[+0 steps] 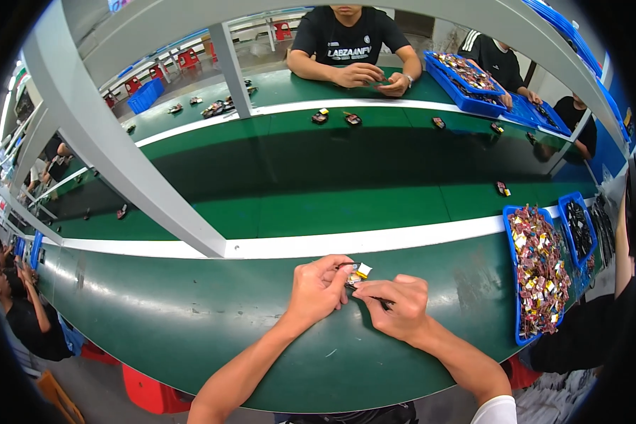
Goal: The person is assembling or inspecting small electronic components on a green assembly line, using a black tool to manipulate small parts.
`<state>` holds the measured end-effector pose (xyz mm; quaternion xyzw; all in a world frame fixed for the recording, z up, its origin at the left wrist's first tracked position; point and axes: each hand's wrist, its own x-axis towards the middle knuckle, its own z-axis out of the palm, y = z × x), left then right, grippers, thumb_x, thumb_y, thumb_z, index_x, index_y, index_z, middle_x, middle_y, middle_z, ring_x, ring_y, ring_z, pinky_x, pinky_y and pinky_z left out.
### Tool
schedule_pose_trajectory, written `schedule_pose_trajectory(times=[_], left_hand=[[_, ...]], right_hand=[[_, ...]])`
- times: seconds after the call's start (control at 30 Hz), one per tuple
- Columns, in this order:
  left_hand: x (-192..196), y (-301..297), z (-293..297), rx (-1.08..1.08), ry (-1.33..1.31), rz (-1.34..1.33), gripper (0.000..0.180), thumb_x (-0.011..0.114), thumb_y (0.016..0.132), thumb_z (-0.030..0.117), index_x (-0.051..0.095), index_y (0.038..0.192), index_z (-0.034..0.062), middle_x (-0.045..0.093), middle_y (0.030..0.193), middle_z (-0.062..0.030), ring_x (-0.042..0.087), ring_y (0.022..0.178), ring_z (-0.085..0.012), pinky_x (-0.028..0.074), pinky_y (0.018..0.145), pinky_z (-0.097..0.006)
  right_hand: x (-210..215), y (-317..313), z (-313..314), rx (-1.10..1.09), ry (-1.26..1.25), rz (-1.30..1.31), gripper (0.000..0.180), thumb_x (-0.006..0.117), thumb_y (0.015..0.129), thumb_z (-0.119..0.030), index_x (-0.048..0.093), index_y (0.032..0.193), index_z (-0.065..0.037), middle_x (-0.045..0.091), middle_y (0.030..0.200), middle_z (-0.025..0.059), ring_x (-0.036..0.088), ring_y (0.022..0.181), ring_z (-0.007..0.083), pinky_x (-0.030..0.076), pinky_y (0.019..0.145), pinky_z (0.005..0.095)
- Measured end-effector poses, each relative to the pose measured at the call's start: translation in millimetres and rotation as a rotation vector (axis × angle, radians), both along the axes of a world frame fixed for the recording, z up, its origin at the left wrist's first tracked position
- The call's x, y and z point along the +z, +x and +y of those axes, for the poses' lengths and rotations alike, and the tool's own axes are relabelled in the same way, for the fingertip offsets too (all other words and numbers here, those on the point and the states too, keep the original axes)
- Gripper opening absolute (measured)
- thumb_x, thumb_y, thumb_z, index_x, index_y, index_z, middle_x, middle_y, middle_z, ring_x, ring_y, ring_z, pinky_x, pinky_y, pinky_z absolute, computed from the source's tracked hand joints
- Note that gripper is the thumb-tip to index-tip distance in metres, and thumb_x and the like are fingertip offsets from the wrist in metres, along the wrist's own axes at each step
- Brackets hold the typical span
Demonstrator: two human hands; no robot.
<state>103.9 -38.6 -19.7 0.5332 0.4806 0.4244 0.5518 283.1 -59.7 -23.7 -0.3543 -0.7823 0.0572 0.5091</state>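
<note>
My left hand (316, 288) and my right hand (397, 304) meet over the near green bench (191, 318). Between their fingertips sits a small component with a yellow wrapped body (361, 271) and thin dark leads. The left fingers pinch it from the left. My right thumb and forefinger grip its dark lead end lower down. Both hands rest close to the bench surface, just below the white edge strip (346, 244).
A blue tray (537, 272) heaped with small red-and-yellow parts stands at my right, a second blue tray (579, 226) of dark parts behind it. A green conveyor belt (318, 177) carries scattered parts. A grey frame post (113, 148) slants across. A person in black works opposite; others sit at the left.
</note>
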Motion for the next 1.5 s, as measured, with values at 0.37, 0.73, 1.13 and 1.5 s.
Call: schedule_pose_trajectory(times=[0.37,0.73,1.13,1.5], left_hand=[[-17.2,14.2,92.0,0.271,0.168,0.010,0.013,0.061,0.097,0.003,0.062,0.099,-0.0094,0.066,0.080,-0.0136,0.062,0.047,-0.0155,0.048,0.042,-0.027],[-8.8,-0.1,40.2,0.453,0.704,0.671,0.024,0.063,0.094,0.009,0.059,0.115,-0.0022,0.056,0.118,-0.0215,0.067,0.081,-0.0420,0.055,0.067,-0.045],[-15.0,-5.9,-9.2,-0.129,1.013,0.559,0.040,0.066,0.080,0.001,0.062,0.118,-0.0060,0.064,0.094,-0.0112,0.066,0.070,-0.0280,0.053,0.057,-0.037],[-34.8,-6.3,-3.7,-0.051,1.093,0.644,0.034,0.066,0.071,-0.001,0.064,0.106,-0.0026,0.060,0.082,-0.0089,0.061,0.061,-0.0246,0.050,0.055,-0.037]], right_hand=[[-0.1,7.9,7.4,-0.132,-0.141,0.303,0.017,0.082,0.071,0.005,0.073,0.084,-0.003,0.076,0.081,0.0065,0.042,0.042,0.0059,0.035,0.045,0.0221],[-0.3,3.2,8.8,-0.141,-0.293,0.363,0.014,0.081,0.074,0.003,0.075,0.086,0.000,0.072,0.075,0.0033,0.040,0.044,0.0039,0.032,0.045,0.0220],[-10.9,0.4,2.8,-0.078,-0.567,0.391,0.011,0.076,0.076,0.008,0.068,0.081,0.004,0.067,0.073,0.0017,0.046,0.048,0.0013,0.034,0.047,0.0192],[-13.9,1.6,3.5,-0.011,-0.548,0.400,0.019,0.075,0.079,0.010,0.062,0.092,0.004,0.070,0.080,0.0071,0.053,0.052,0.0023,0.040,0.050,0.0168]])
